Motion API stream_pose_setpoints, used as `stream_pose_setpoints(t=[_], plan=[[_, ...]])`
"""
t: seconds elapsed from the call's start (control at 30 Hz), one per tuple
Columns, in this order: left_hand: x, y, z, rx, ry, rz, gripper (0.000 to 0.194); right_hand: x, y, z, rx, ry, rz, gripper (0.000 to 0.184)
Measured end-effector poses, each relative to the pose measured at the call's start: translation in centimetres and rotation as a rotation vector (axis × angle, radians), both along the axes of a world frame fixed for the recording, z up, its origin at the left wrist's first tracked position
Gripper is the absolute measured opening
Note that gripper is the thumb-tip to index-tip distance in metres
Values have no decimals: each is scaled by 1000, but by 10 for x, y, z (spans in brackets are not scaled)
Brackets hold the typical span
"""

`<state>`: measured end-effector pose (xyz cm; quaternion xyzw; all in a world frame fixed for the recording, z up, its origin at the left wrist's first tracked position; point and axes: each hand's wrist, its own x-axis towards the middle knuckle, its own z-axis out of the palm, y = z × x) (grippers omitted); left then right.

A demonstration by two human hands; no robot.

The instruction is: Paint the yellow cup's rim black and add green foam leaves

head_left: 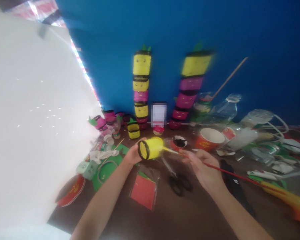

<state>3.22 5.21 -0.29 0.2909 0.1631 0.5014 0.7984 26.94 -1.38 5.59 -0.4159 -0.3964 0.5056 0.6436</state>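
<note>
My left hand (134, 154) is closed around a yellow-painted cup (153, 148) with a black band at its near rim, tipped on its side. In my right hand (202, 166) is a thin red-handled paintbrush (230, 172), gripped near its front. Its pale, yellow-tipped end points left, at the cup; whether it touches is blurred. Black-handled scissors (176, 182) lie on the table below the gap between my hands. Just beyond the cup stands a red bowl (179, 142) with dark paint inside. A clear packet of red and green sheets (144, 190) lies nearer me.
Two tall stacks of yellow and magenta pots (141, 85) stand against the blue wall. Small painted pots (133, 130) sit at the back left. A paper cup (211, 138) and clear plastic bottles (226, 108) crowd the right. Green sheets (100, 175) and a red bowl (73, 191) lie left.
</note>
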Motion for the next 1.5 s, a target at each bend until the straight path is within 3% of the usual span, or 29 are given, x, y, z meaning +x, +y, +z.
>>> stream_pose_setpoints(t=[0.23, 0.5, 0.93, 1.23, 1.5], plan=[[1, 1, 0, 10, 17, -7, 47, 1, 0, 0, 10, 1, 7, 36], [0, 1, -2, 19, 9, -9, 42, 0, -1, 1, -31, 30, 7, 38], [-1, 1, -1, 10, 23, -4, 53, 11, 1, -13, 61, -153, -9, 30], [-1, 2, -4, 34, -6, -37, 52, 9, 0, 1, 50, -73, 7, 37], [-1, 1, 1, -3, 3, -64, 55, 11, -1, 4, 37, -167, -10, 35]])
